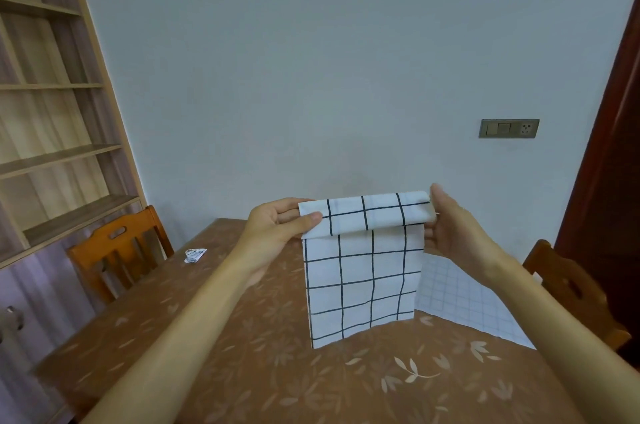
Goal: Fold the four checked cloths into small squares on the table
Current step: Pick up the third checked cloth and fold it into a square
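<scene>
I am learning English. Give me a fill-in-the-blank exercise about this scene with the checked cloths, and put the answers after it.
1. The left hand and the right hand hold up the bold-checked cloth by its ____ edge.
2. The thick lines on this cloth are ____ in colour.
3. The fine-checked cloth lies on the table, to the ____ of the held one.

Missing words: top; black; right.

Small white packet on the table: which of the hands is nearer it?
Left. The left hand pinches the cloth just right of the packet; the right hand holds its other edge, farther off.
</scene>
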